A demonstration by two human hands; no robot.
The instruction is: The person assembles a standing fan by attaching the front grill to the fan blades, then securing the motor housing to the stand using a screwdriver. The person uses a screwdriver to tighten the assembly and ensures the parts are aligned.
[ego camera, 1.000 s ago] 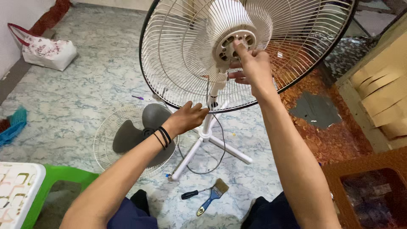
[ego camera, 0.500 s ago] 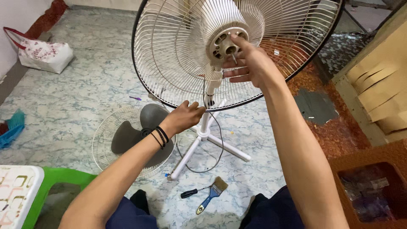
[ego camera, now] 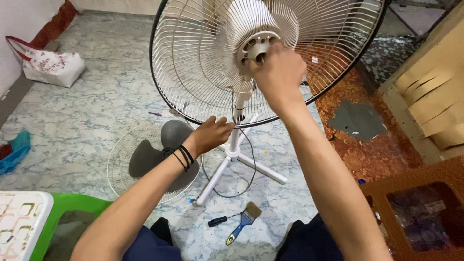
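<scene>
**Fan stripped to its rear guard, your hands at hub and rim**

You had the pedestal fan (ego camera: 232,145) well taken apart. The front guard (ego camera: 121,164) lay flat on the marbled floor (ego camera: 96,96) with the grey blade (ego camera: 159,150) resting in it, so those two pieces looked done. What remained on the stand was the rear guard (ego camera: 193,63) and the motor housing (ego camera: 246,24).

Your right hand (ego camera: 278,72) was closed around the hub at the centre of the rear guard, knuckles toward you; what the fingers pinched there I could not tell. Your left hand (ego camera: 212,133) gripped the guard's black lower rim, just beside the white pole.

The guard was cream wire, round, tilted toward you, its vented hub grey-white. A black-handled screwdriver (ego camera: 220,221) and a blue-handled paintbrush (ego camera: 241,222) lay touching near the stand's foot.
</scene>
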